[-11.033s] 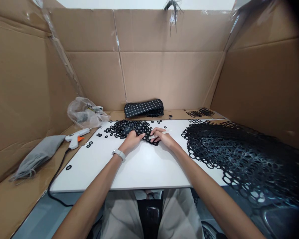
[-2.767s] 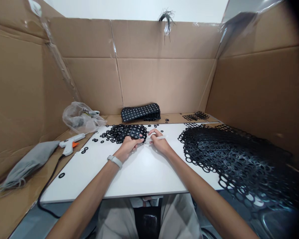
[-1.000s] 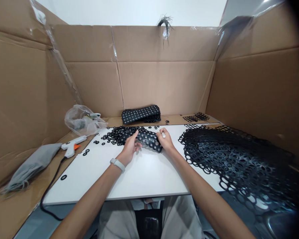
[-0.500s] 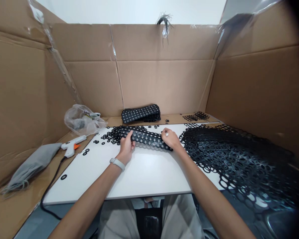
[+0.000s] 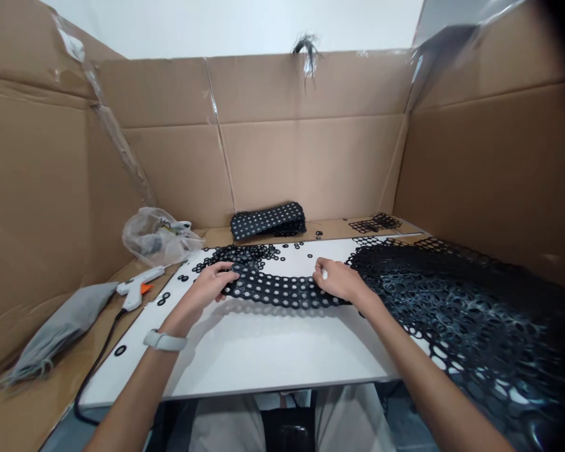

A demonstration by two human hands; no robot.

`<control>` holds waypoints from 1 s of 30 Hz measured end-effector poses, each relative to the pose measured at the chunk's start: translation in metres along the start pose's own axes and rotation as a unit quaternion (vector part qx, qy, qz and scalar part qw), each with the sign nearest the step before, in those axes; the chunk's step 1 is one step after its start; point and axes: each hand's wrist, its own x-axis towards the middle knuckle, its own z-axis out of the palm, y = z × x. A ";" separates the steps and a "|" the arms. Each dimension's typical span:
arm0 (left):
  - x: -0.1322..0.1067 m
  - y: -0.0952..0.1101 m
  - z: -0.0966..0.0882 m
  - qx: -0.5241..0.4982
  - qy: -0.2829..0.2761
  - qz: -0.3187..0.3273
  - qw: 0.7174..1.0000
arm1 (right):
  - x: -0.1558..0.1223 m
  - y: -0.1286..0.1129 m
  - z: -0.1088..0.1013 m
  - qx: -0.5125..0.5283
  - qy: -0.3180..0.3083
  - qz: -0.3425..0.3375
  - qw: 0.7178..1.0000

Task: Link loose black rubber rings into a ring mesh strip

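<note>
Strip (image 5: 282, 292) of black rings, several rows wide, spans the gap between both hands above the counter (image 5: 245, 358); shadow beneath, middle bowing toward the person. Left hand (image 5: 211, 282): fingers clamped on the left end. Right hand (image 5: 336, 278): fingers curled tight at the right end, a white stick (image 5: 324, 274) tucked in the fist. Ring pile (image 5: 238, 254) just behind the left end; whether joined, cannot tell. Handling, by judgement: light, limp, bends easily along its length; surface likely a bit slick; joins between rings probably the weak points. Best hold: both ends, pinching across several rows, light tension, no hard tug on single rings.
</note>
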 end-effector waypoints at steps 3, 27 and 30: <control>-0.030 -0.006 -0.012 0.058 -0.035 0.025 0.997 | -0.028 0.006 -0.006 -0.023 -0.015 -0.028 0.999; -0.116 -0.090 0.006 0.102 -0.011 0.186 0.977 | -0.119 -0.072 0.038 0.274 -0.020 -0.215 0.937; -0.118 -0.092 0.006 0.110 -0.021 0.225 0.968 | -0.115 -0.092 0.056 0.258 -0.002 -0.252 0.932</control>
